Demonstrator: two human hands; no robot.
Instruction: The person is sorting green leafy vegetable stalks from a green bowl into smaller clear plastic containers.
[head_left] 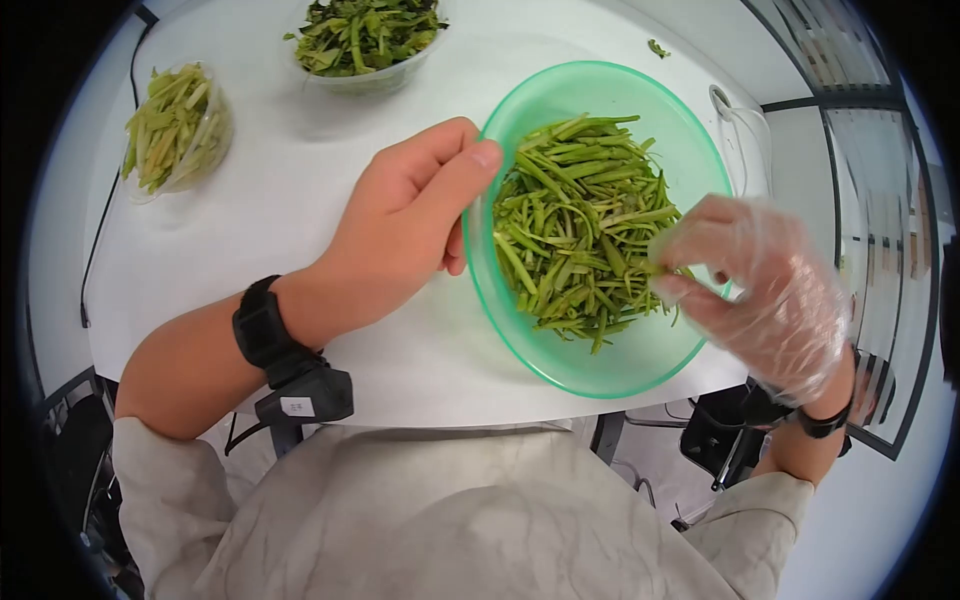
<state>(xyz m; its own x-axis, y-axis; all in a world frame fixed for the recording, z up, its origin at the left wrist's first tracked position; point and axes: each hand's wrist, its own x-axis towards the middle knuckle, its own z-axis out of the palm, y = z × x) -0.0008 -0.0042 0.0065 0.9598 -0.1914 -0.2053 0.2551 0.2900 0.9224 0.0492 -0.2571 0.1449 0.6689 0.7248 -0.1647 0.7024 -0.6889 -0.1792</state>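
Observation:
A translucent green plastic bowl [566,375] stands on the white table, heaped with cut green vegetable stems [590,220]. My bare left hand [410,215] is closed on the bowl's left rim, thumb on top and fingers curled underneath. My right hand [755,285] wears a clear, wrinkled plastic glove. It hovers over the right side of the bowl, thumb and forefinger pinched on a bit of green stem at the edge of the heap. The glove partly hides that stem and the rim behind it.
At the far left is a clear tub [215,135] of pale cut stems [170,125]. Dark leafy greens [360,35] fill another clear container [385,80] at the back. A leaf scrap [658,48] lies on the white table [300,215]. A white cable [740,130] runs along the right edge.

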